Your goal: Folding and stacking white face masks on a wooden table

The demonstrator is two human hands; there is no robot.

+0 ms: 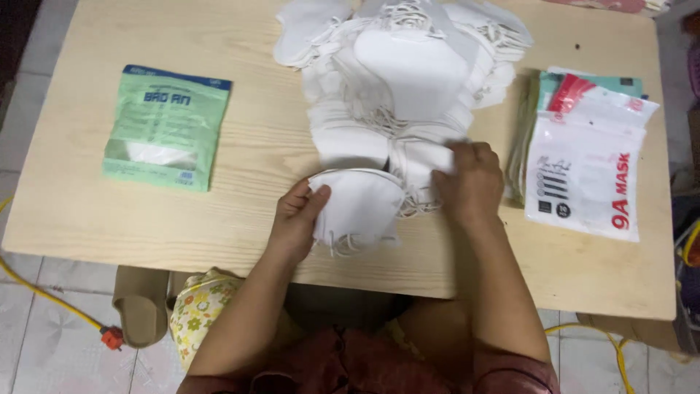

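From the head view I see my left hand [295, 219] gripping a folded white mask [362, 206] at its left edge, thumb on top and fingers curled under, so the hand is pinched shut on it. The mask lies at the near edge of the table [73, 211], just in front of me, its curved top edge facing away and its ear loops [343, 244] trailing toward me over the wood. My right hand [469, 182] rests palm down just right of that mask, fingers bent and pressed onto the near end of the mask pile [401, 80]; I cannot tell whether it pinches anything, since the fingertips are blurred. The pile runs from the far edge of the table down the middle to my hands, white masks overlapping with loops tangled between them. The held mask touches the near end of this pile. At the left, well apart from my hands, lies a green packet [166, 128], flat. At the right, near my right hand, sits a stack of bags [587, 171], a white one with red print on top. A yellow cable [44, 295] crosses the tiled floor below left.
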